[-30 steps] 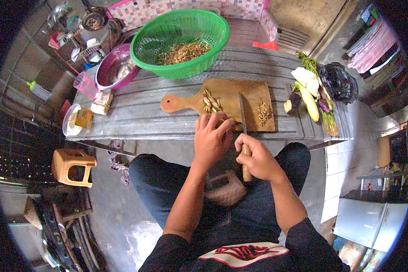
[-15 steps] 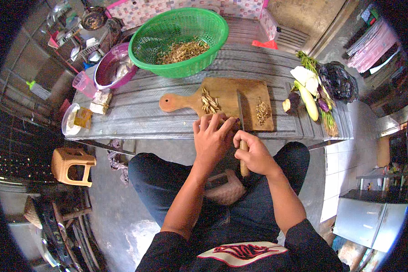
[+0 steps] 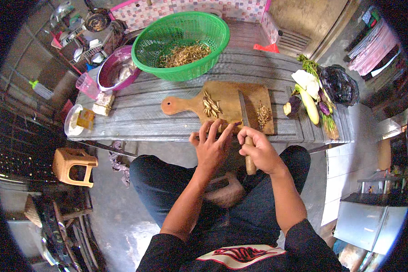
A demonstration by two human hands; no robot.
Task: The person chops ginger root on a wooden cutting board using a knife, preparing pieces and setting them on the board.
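Observation:
A knife (image 3: 243, 106) is gripped by its wooden handle in my right hand (image 3: 259, 152), blade pointing away over the wooden cutting board (image 3: 247, 89). My left hand (image 3: 213, 147) lies at the board's near edge, its spread fingers bent down over a purple-skinned vegetable piece (image 3: 237, 123). Only that piece's end shows beside the blade; the rest is hidden under the fingers. Pale brownish strips (image 3: 211, 104) lie in the middle of the board. Small chopped bits (image 3: 263, 115) form a pile right of the blade.
A green basket (image 3: 181, 72) holding brownish bits stands at the back, beside a purple basin (image 3: 105, 72). Vegetables (image 3: 309, 104) and a black plastic bag (image 3: 339, 86) lie at right. A wrapped block (image 3: 103, 104) and a clear tub (image 3: 71, 120) sit at left.
My left fingers have straightened and spread, showing more of the purple end. My right hand and knife have shifted slightly right and nearer me. The whole view has tilted a little.

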